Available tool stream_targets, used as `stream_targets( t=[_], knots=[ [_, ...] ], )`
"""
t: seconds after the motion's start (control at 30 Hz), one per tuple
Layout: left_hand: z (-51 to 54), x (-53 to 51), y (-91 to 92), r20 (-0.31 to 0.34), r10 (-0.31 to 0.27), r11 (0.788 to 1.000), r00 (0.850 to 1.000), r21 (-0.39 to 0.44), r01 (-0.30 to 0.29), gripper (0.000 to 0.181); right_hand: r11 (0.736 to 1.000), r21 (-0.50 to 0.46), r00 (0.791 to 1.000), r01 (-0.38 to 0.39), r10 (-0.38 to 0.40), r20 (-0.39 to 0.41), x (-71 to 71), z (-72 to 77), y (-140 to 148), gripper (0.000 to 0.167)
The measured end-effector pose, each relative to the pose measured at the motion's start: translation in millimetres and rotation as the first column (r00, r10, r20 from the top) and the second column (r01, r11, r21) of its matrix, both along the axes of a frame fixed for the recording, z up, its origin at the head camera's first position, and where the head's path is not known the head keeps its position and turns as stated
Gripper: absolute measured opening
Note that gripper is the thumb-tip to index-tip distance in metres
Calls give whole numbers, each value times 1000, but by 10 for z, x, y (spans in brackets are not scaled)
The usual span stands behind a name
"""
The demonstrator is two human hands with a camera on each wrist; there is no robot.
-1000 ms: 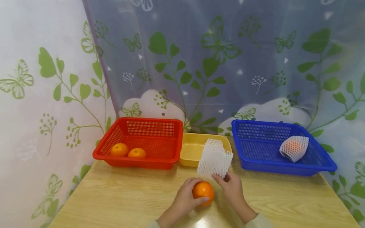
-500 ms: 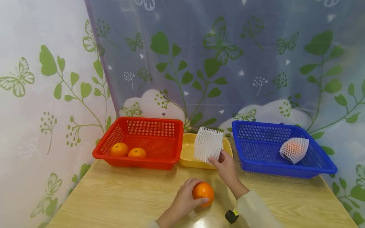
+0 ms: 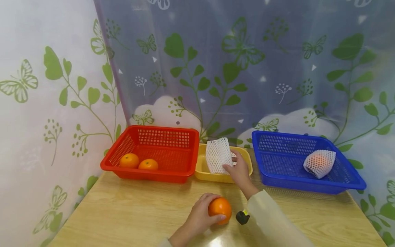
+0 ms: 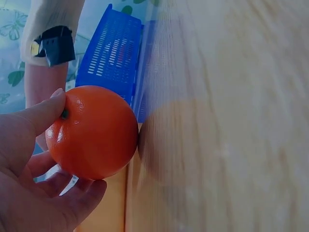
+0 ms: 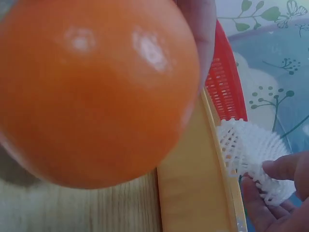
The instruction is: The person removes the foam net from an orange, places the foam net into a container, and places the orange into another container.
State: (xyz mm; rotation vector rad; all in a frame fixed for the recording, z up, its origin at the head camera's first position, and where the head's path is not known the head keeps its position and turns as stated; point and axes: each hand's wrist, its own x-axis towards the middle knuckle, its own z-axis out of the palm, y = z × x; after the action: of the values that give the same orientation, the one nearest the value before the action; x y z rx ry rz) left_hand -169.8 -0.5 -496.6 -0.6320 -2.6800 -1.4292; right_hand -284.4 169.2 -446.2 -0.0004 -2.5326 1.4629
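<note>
On the table in the head view, my left hand (image 3: 200, 216) grips an orange (image 3: 220, 210), thumb on the near side and fingers over the far side. The left wrist view shows the thumb beside the green stem end of the orange (image 4: 96, 133). My right hand (image 3: 240, 171) pinches a white foam fruit net (image 3: 218, 156) by its lower right part, over the yellow tray (image 3: 206, 176). More white netting shows behind those fingers. In the right wrist view the net (image 5: 251, 150) hangs flattened between thumb and fingers, beyond the tray's edge; the orange (image 5: 96, 92) fills the foreground.
A red basket (image 3: 148, 175) at the left holds two oranges (image 3: 129, 160). At the right, a blue basket (image 3: 296, 183) holds one netted fruit (image 3: 320, 163). A black wrist device (image 3: 242, 217) sits at the right sleeve. A patterned curtain hangs behind.
My right hand has carried the foam net forward and away from the orange, up over the yellow tray. The left hand and its orange have stayed in place.
</note>
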Motion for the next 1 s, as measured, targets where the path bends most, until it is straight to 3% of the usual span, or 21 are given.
stream_targets(
  t=[0.3,0.57,0.73,1.0],
  knots=[
    [20,10,4,16,1,1000,1000,15,-1,53,995,97,1000,4,-3,-9,-113,-8,-15,67],
    [5,4,1,30,-2,1000,1000,7,2,53,985,171,1000,7,-9,12,-153,-49,-29,45],
    [14,-6,-2,25,-8,1000,1000,-10,8,53,983,182,1000,16,-15,-4,-176,-62,-38,44],
    [14,-9,-4,35,-13,1000,999,-16,14,53,948,312,998,55,-40,-55,-195,-97,8,41]
  ],
)
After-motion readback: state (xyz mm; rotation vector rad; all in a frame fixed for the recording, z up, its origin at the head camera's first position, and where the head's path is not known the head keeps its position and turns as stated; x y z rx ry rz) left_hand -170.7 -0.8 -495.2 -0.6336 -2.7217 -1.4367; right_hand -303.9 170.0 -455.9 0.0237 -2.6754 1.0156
